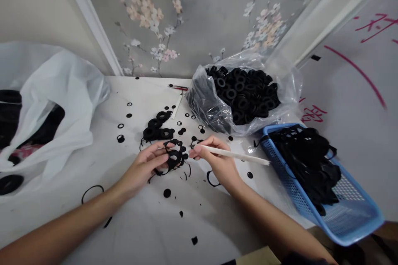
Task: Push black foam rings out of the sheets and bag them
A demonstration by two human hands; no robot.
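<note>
My left hand is closed on a black rubber ring, its thumb and fingers at the ring's left side. Small round black bits and thin strips lie around that ring. Between the thumb and fingers of my right hand is a slim white stick-like tool, its long end pointing right. The tool's dark tip, close to the ring's right side, is too small to make out. Just beyond my left hand, several thick black rings lie together on the white table.
A clear plastic bag full of black rings stands at the back. On the right, a blue basket holds black rubber scraps. A white bag is at left. Another white stick and a red pen-like tool lie behind.
</note>
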